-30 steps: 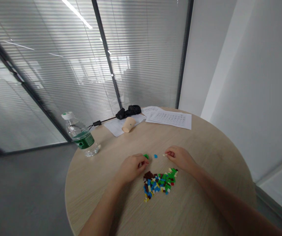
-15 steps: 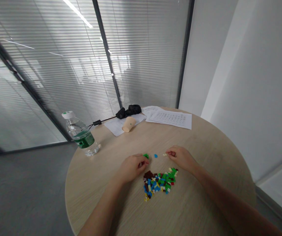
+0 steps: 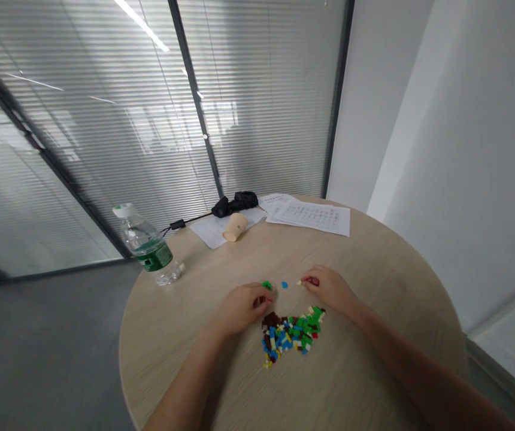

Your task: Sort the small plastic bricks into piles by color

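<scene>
Plastic bricks [image 3: 290, 336] lie heaped on the surface [image 3: 185, 305] near my curled left hand [image 3: 244, 308] — it's beside a green brick [image 3: 266, 285], my narrowed right hand [image 3: 327, 288] beside cream bricks [image 3: 300, 282] — whether either holds anything, I cannot tell.

Toy bricks [image 3: 290, 337] lie on the round table [image 3: 172, 323], a water bottle [image 3: 147, 248] to the left, papers [image 3: 310, 216] behind.

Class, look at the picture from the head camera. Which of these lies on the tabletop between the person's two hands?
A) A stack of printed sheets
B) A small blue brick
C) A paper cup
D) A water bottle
B: a small blue brick lies on the round wooden table between the left hand and the right hand.
</scene>
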`<state>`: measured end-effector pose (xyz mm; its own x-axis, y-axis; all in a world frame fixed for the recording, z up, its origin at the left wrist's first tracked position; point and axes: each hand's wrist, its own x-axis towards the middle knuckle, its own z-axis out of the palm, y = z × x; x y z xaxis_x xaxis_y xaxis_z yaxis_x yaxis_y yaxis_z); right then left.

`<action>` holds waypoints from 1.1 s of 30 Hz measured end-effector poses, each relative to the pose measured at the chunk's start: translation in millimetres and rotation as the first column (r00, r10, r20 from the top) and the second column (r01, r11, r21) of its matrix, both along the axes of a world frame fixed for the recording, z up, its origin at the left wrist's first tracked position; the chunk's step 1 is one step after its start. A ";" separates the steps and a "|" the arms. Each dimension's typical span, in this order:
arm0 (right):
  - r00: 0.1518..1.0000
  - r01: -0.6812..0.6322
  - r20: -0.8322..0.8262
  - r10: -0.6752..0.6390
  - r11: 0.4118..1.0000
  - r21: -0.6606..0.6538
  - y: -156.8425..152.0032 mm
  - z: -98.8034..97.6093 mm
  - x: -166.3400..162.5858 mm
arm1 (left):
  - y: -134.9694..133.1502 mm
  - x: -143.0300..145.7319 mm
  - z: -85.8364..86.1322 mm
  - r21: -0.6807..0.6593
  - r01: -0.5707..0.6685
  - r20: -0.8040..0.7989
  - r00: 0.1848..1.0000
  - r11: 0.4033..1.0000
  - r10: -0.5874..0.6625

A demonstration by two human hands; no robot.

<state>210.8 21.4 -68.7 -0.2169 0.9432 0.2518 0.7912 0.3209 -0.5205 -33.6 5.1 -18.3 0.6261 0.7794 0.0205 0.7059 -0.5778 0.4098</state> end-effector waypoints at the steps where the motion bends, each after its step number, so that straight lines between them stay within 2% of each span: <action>1: 1.000 -0.018 -0.005 0.018 1.000 -0.002 0.0 0.9 1.5 | -0.4 0.3 0.2 -0.013 0.010 0.011 1.000 1.000 -0.010; 6: 0.995 -0.065 -0.073 0.063 0.998 -0.024 -3.9 7.5 12.3 | -1.6 1.7 -0.4 -0.069 0.071 0.095 0.993 0.995 -0.064; 11: 0.957 -0.281 -0.109 0.267 0.949 -0.145 -16.0 16.7 14.2 | -1.7 2.4 -3.7 -0.126 0.096 0.137 0.987 0.987 -0.078; 14: 0.935 -0.350 -0.111 0.336 0.922 -0.162 -20.5 20.4 11.3 | -2.2 2.8 -4.1 -0.153 0.097 0.135 0.988 0.984 -0.077; 21: 0.939 -0.342 -0.122 0.322 0.913 -0.221 -21.0 18.5 9.6 | -3.5 2.6 -2.8 -0.187 0.128 0.139 0.985 0.974 -0.103; 33: 0.898 -0.440 -0.103 0.428 0.878 -0.189 -29.8 28.7 2.2 | -2.4 4.0 -2.5 -0.168 0.130 0.150 0.983 0.977 -0.105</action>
